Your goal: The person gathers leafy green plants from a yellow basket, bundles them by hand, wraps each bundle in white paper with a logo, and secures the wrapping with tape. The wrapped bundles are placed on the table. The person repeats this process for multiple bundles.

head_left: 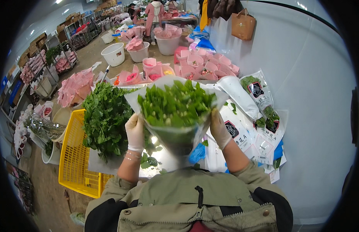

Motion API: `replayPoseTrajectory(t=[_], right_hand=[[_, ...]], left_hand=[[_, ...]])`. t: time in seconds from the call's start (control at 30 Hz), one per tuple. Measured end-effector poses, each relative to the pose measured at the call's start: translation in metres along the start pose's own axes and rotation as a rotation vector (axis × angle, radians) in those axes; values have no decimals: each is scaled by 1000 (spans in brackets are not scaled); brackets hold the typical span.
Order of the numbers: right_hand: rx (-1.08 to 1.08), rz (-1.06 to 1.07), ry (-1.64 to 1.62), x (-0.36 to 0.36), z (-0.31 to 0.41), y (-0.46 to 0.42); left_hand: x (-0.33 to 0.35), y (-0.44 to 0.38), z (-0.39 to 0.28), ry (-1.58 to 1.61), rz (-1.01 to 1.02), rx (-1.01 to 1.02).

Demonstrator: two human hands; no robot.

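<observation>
Between my hands hangs a bouquet of green leafy stems with small pale buds (176,104), inside a clear and white wrapping sleeve (173,132). My left hand (135,132), in a pale glove, pinches the sleeve's left edge. On the other side my right hand (219,129), gloved too, grips the right edge. The bouquet's lower end is blurred and narrows toward my chest. Left of it, a large heap of leafy green stems (105,121) lies on the worktable (102,162). Loose leaves (149,161) are scattered beneath my left forearm.
A yellow plastic basket (70,162) stands against the table's left side. Printed white sleeves (240,139) and wrapped greens (256,90) cover the right side, beside a wall (312,116). Pink-wrapped flowers (205,63) and white buckets (113,55) stand beyond. A person in pink (154,17) is farther back.
</observation>
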State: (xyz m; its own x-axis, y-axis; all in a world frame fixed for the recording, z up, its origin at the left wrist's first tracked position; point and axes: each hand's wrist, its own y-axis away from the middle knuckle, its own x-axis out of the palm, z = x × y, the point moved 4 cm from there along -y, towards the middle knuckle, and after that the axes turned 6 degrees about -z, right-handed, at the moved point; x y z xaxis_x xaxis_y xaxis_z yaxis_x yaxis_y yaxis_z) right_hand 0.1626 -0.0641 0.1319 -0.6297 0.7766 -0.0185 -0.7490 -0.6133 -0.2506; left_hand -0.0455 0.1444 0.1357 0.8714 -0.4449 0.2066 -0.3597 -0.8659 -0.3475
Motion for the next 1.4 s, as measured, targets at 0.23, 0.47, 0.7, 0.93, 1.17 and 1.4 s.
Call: replayPoseTrajectory(t=[0.23,0.47,0.7,0.93,1.17,1.4], right_hand=[[-88,-178,-6,-4,6,-7],[-103,-95,-205,-7,-7,-7],[-137,-90,-181,-24,-2,-5],[-245,-70,-52,-13,6,-18],[-44,-47,-138,-17,-2,-24],[99,-90,-442,5,-14,-19]], left_hand=[[8,-2,-7,105,-3,-55],[16,-6,11,224,40,-93],[3,-12,-8,100,-2,47],[5,-28,-1,8,-14,56],[0,-29,0,136,86,-6],[-1,20,84,234,203,-289]])
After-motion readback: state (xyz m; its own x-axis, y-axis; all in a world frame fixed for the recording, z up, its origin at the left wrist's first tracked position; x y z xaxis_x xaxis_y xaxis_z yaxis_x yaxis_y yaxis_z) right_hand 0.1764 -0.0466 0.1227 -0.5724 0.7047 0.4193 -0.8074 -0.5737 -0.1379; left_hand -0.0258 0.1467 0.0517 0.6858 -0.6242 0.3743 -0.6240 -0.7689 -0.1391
